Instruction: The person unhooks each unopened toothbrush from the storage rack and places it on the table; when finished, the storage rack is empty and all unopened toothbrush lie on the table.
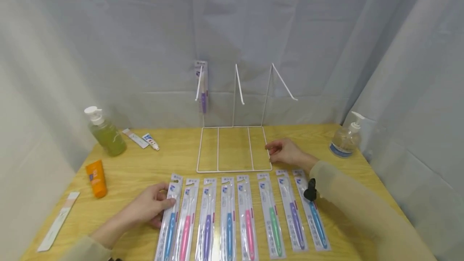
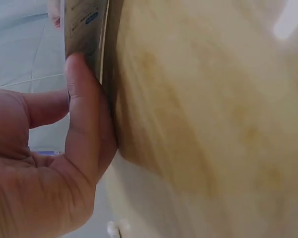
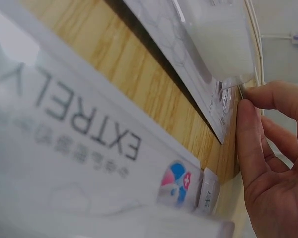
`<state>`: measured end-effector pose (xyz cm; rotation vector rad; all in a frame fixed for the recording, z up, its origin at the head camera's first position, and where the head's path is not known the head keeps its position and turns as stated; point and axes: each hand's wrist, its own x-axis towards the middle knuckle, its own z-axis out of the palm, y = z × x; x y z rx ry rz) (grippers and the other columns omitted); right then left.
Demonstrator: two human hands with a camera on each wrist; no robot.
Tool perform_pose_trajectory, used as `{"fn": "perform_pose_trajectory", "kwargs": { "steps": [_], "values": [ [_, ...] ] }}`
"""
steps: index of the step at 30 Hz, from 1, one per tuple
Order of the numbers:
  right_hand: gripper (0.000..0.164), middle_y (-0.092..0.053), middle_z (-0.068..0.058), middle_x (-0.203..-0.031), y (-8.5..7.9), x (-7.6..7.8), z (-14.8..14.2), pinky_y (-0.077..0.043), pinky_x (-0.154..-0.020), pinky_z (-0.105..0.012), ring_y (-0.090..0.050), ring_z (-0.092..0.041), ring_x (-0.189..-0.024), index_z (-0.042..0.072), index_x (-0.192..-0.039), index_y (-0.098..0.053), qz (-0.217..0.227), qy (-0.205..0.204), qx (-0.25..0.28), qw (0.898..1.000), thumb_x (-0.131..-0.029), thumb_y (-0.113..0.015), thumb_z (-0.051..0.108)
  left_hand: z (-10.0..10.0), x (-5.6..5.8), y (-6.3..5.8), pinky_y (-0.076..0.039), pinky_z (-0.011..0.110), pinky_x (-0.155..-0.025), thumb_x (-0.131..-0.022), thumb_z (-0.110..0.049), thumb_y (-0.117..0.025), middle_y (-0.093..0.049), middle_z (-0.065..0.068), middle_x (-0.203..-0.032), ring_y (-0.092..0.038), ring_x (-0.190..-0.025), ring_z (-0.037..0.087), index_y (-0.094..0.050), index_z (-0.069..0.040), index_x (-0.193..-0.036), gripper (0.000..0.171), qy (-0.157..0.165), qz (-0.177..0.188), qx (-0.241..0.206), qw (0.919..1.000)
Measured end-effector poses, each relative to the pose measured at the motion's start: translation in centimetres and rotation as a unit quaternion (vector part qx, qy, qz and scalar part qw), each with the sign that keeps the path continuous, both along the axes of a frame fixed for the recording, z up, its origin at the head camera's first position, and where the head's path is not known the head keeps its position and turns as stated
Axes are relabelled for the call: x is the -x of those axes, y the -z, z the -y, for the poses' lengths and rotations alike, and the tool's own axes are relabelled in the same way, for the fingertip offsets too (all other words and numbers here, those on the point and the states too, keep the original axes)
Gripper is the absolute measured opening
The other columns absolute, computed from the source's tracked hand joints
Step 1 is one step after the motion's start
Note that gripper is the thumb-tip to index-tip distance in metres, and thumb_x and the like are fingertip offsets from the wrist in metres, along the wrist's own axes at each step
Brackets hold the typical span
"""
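My left hand pinches the upper part of the leftmost packaged toothbrush, a blue one, between thumb and fingers. In the left wrist view, that flat pack stands edge-on above the thumb. My right hand has its thumb and fingertips around the right edge of the white wire display rack. From the rack rise three prongs, and a purple packaged toothbrush hangs on the left one. Beside the left hand's pack, a row of packaged toothbrushes in pink, purple, blue and green lies along the table front.
On the left stand a green pump bottle and an orange tube, with a small toothpaste tube and narrow packets nearby. A clear pump bottle stands at the right. Grey curtain surrounds the wooden table.
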<state>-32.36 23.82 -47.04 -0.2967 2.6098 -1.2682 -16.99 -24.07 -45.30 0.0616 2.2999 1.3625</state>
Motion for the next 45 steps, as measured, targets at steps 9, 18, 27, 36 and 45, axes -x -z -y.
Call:
{"fn": "perform_pose_trajectory", "kwargs": {
  "steps": [9, 18, 27, 36, 45],
  "values": [
    [0.059, -0.079, -0.019, -0.113, -0.2, -0.1, 0.1, -0.058, -0.082, -0.019, -0.071, -0.016, -0.094, -0.004, -0.140, -0.073, -0.009, -0.002, 0.008, 1.000, -0.083, -0.086, 0.001, 0.1, 0.6, -2.2, -0.066, 0.036, -0.054, -0.105, -0.020, -0.077, -0.075, 0.011, -0.087, -0.070, -0.061, 0.020, -0.059, 0.012, -0.139, 0.050, 0.001, -0.056, 0.134, 0.9895],
    [0.059, -0.079, -0.019, -0.112, -0.4, 0.0, -0.1, -0.058, -0.081, -0.018, -0.069, -0.014, -0.092, -0.006, -0.139, -0.073, -0.011, -0.001, 0.013, 1.000, -0.082, -0.085, -0.001, -1.7, 6.5, -6.5, -0.068, 0.032, -0.065, -0.109, -0.021, -0.070, -0.079, 0.024, -0.116, -0.078, -0.079, 0.025, -0.068, 0.007, -0.140, 0.042, 0.014, -0.223, 0.148, 0.9634],
    [0.058, -0.079, -0.017, -0.110, -0.5, -0.1, -0.2, -0.058, -0.079, -0.018, -0.069, -0.014, -0.092, -0.005, -0.139, -0.073, -0.007, 0.001, 0.001, 1.000, -0.082, -0.085, 0.000, -7.4, 16.9, -10.5, -0.061, 0.054, -0.119, -0.110, -0.022, -0.069, -0.067, 0.027, -0.153, -0.067, -0.140, 0.045, -0.058, -0.001, -0.159, 0.054, -0.121, -0.292, -0.003, 0.9487],
    [0.056, -0.079, -0.014, -0.106, -0.2, 0.1, 0.2, -0.059, -0.077, -0.018, -0.067, -0.012, -0.089, -0.005, -0.136, -0.075, -0.004, -0.003, 0.008, 1.000, -0.082, -0.086, 0.000, -10.8, 22.2, -12.3, -0.056, 0.050, -0.126, -0.103, -0.016, -0.072, -0.070, 0.028, -0.151, -0.068, -0.141, 0.043, -0.061, 0.003, -0.153, 0.055, -0.202, -0.327, -0.082, 0.9197],
    [0.057, -0.078, -0.016, -0.107, -0.4, 0.1, 0.3, -0.060, -0.075, -0.017, -0.066, -0.012, -0.089, -0.007, -0.137, -0.073, -0.004, -0.009, 0.013, 1.000, -0.082, -0.084, -0.002, -11.9, 22.5, -13.1, -0.058, 0.050, -0.121, -0.108, -0.017, -0.065, -0.075, 0.025, -0.140, -0.071, -0.127, 0.038, -0.071, 0.002, -0.138, 0.036, -0.217, -0.335, -0.057, 0.9151]
  ]
}}
